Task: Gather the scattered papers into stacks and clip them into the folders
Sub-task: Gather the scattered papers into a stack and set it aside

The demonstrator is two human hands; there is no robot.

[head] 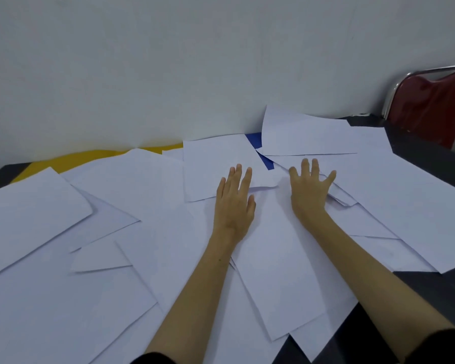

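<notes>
Left hand [234,200], right hand [309,189]: flat, fingers spread wide, pressing loose papers [132,214]. Risk: sheets sliding off near-right table edge [431,285]; far blue folder [255,143] apparently buried.

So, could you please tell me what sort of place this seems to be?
Probably a plain office or work room: loose white paper sheets cover a dark table against a bare pale wall, with a red padded metal-framed chair beside it.
</notes>
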